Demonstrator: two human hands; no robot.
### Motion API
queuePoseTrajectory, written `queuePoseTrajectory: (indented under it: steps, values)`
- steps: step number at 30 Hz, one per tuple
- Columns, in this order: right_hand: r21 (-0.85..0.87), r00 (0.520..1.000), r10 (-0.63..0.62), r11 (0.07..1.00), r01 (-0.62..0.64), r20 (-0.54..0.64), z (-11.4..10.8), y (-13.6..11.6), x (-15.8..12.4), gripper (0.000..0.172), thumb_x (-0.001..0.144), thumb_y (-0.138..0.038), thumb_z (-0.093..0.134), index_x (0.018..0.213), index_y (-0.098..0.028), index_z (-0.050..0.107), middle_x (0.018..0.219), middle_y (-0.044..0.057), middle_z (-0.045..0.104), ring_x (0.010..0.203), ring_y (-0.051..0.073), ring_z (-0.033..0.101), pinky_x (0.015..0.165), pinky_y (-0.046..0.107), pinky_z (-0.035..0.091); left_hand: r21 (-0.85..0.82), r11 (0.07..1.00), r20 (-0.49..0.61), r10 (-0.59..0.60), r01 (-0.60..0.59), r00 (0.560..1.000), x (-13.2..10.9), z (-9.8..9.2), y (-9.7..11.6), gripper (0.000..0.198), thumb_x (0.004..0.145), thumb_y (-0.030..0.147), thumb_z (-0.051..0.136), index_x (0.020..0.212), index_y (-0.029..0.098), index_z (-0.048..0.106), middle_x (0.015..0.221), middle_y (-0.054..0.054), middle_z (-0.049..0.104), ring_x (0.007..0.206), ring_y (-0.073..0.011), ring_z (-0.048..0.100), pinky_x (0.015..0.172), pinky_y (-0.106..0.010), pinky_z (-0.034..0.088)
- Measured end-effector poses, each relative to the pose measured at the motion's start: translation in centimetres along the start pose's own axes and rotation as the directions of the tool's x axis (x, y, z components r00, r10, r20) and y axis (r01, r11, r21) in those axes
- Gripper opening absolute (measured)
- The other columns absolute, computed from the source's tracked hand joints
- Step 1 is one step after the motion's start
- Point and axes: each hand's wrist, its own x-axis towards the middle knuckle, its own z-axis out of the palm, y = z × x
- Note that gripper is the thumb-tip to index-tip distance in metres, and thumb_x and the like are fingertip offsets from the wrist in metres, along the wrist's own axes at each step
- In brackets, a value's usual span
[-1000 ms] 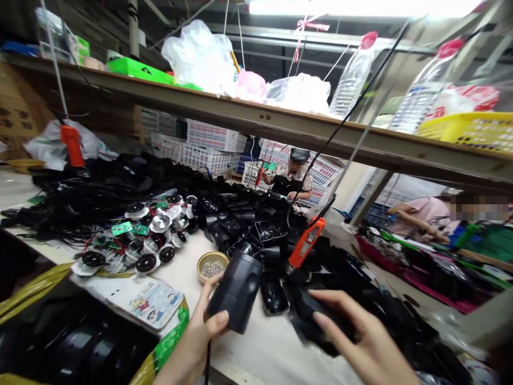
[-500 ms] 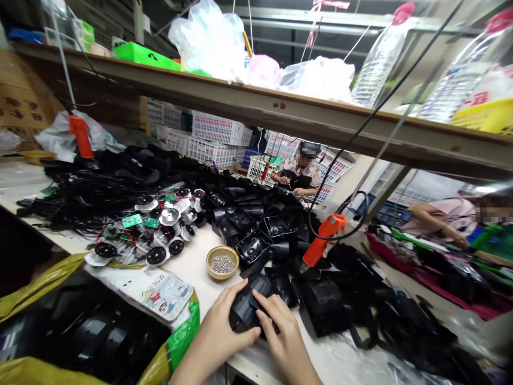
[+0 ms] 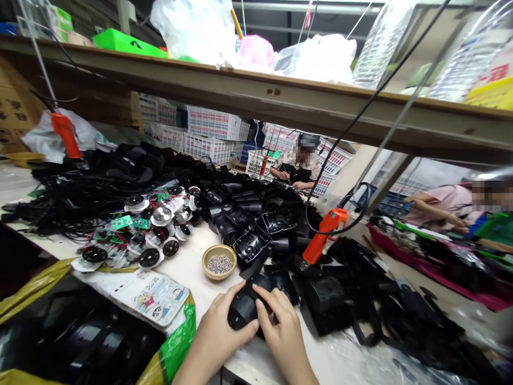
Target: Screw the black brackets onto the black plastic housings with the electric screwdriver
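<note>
On the workbench (image 3: 192, 267), under the long wooden shelf (image 3: 256, 101), a big heap of black plastic housings (image 3: 248, 214) is sprawling across the middle, tangled black cables (image 3: 80, 187) lying to the left of it. An orange electric screwdriver (image 3: 323, 238) is hanging on its cord just right of centre, tip down among the shells. Nearer left, motor discs with green circuit boards (image 3: 140, 235) are sitting in a cluster, and a printed card (image 3: 156, 297) is lying at the bench edge. A small bowl of screws (image 3: 218, 262) is standing just beyond the hands. Both hands are closing on one black housing (image 3: 245, 311) at the near edge: left hand (image 3: 218, 334) is cupping it from the left, thumb along its lower side; right hand (image 3: 282, 331) is pressing down on top, fingers curled. My read: halves are being seated together, so keeping the seam square and pressure even matters; whether it's fully seated is hidden by the fingers.
</note>
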Motion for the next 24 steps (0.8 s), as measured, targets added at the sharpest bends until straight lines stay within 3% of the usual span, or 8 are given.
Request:
queuePoseTrajectory:
  steps: [3,11,18,21,24]
  values:
    - [0.015,1.0,0.006,1.0,-0.006,-0.006,0.0,0.1,0.4,0.029,0.102,-0.033,0.053,0.122,-0.028,0.073,0.107,0.005,0.074,0.097,0.022,0.067,0.086,0.033,0.053,0.042,0.998,0.016,-0.041,0.04,0.999,-0.1,-0.1,0.3,0.072,0.081,0.044,0.073,0.146,0.024,0.05,0.137,-0.015,0.062,0.128,-0.0335,0.058,0.112,-0.049,0.045]
    - [0.093,0.981,0.071,0.992,-0.09,0.183,-1.0,-0.3,1.1,0.027,0.102,-0.034,0.052,0.118,-0.028,0.073,0.108,0.004,0.073,0.098,0.024,0.065,0.097,0.042,0.046,0.079,0.994,0.087,-0.086,0.079,0.993,-0.5,-0.6,0.9,0.081,0.078,0.047,0.077,0.148,0.025,0.043,0.143,-0.015,0.058,0.131,-0.0346,0.056,0.112,-0.048,0.044]
    - [-0.071,0.954,0.112,0.993,-0.096,0.278,-2.0,-0.8,0.8,0.025,0.101,-0.034,0.055,0.121,-0.032,0.07,0.102,0.004,0.07,0.097,0.028,0.061,0.096,0.052,0.046,0.084,0.995,0.131,-0.062,0.051,0.989,-0.8,-0.9,1.1,0.082,0.077,0.046,0.078,0.148,0.025,0.042,0.151,-0.014,0.053,0.139,-0.0337,0.049,0.117,-0.049,0.039]
    - [-0.122,0.966,0.092,0.99,-0.064,0.241,-1.9,-1.2,0.6,0.026,0.1,-0.032,0.055,0.122,-0.031,0.071,0.098,0.007,0.067,0.096,0.03,0.061,0.088,0.051,0.051,0.098,0.993,0.123,-0.071,0.059,0.99,-0.8,-0.9,1.1,0.084,0.077,0.046,0.079,0.149,0.025,0.041,0.151,-0.013,0.053,0.139,-0.0338,0.05,0.116,-0.049,0.04]
    - [-0.132,0.994,0.018,0.991,-0.004,0.108,-2.0,-1.6,0.4,0.026,0.095,-0.027,0.063,0.118,-0.033,0.073,0.121,0.011,0.062,0.118,0.034,0.055,0.096,0.054,0.051,0.143,0.99,0.086,-0.015,0.002,0.996,-0.7,-1.2,0.9,0.082,0.076,0.05,0.081,0.147,0.026,0.048,0.147,-0.013,0.056,0.136,-0.0367,0.051,0.115,-0.053,0.042]
